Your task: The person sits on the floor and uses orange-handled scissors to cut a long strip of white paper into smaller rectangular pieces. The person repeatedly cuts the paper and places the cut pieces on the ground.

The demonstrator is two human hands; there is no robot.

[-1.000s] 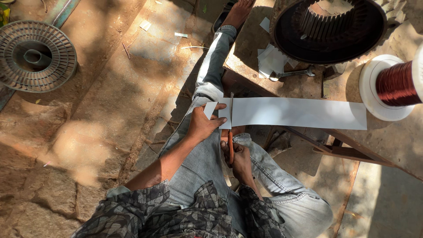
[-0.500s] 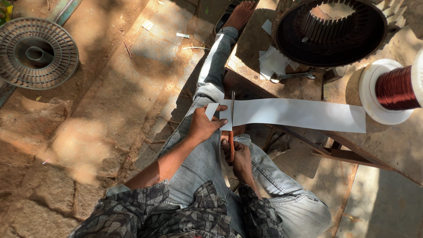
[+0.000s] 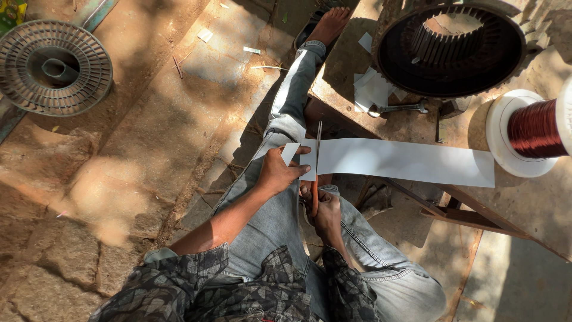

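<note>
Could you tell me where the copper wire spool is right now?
The spool sits at the right edge of the head view, on the bench, beside the paper strip and right of the stator.

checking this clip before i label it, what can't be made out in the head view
- Scissors: handles hidden inside the right hand, which sits in shadow.
- Paper strip: the left hand covers its near end, so the grip underneath is unseen.
- Copper wire spool: cut off by the right edge.
- Motor stator: top cut off by the upper edge.
- Paper scraps on the bench: too small and shaded to count.
</note>
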